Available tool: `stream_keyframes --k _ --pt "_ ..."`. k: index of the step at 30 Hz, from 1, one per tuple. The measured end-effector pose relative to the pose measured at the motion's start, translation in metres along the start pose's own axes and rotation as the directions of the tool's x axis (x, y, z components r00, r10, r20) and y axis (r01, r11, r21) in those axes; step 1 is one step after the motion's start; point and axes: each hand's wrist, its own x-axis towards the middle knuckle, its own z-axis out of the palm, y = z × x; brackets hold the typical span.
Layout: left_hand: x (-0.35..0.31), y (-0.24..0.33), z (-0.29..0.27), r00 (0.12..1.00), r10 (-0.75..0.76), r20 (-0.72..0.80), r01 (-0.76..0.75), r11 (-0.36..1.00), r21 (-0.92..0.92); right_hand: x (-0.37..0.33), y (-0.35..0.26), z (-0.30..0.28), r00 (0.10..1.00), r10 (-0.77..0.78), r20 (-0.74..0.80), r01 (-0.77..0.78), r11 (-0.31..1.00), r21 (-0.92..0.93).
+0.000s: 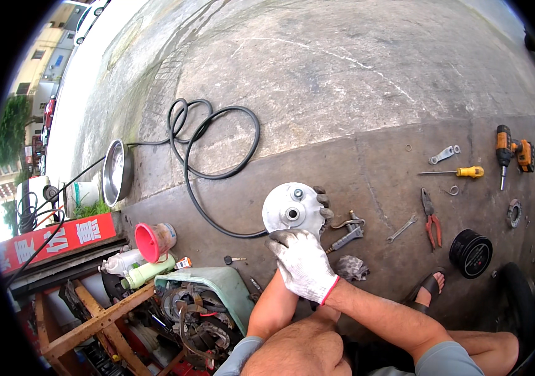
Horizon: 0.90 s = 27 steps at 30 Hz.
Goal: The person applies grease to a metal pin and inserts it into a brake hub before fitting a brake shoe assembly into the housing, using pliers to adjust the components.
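Note:
A round silver metal brake plate [285, 207], with a raised centre hole and a bolt head near its far edge, is held up in front of me. My left hand [324, 205] grips it from beneath, its gloved, dirt-darkened fingertips curling over the right rim; the rest of that hand is hidden. Across the plate's near edge lies my right hand [305, 263] in a white knit glove with dark fingertips. Its fingers are bent together, and whatever they hold is out of sight. Just right of the plate an air blow gun [347, 234] rests on the ground.
To the right lie a spanner [402, 229], pliers [431, 219], a screwdriver [468, 172], a cordless driver [513, 150] and a black round tin [471, 254]. A black hose [258, 141] loops ahead. At left stand a red bucket [154, 242] and a green tub [233, 291] of parts.

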Motion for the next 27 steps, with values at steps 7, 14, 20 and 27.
stream_keyframes --k 7,14,20,27 --pt "0.001 0.0 -0.002 1.0 0.024 0.003 -0.024 1.0 0.008 -0.002 0.004 0.001 1.0 -0.003 0.027 0.004 0.998 -0.056" --pt "0.005 0.003 -0.011 0.995 0.098 0.014 -0.099 0.991 0.086 -0.007 0.012 0.0 0.996 0.037 -0.084 -0.031 0.997 0.078" --pt "0.004 0.009 -0.024 0.953 0.3 0.029 -0.29 0.887 0.359 -0.006 0.046 -0.019 0.878 0.128 -0.461 -0.131 0.991 0.024" --pt "0.001 0.003 -0.027 0.787 0.403 0.467 0.031 -0.782 0.622 0.008 0.096 -0.02 0.793 0.48 -0.375 -0.419 0.877 0.235"
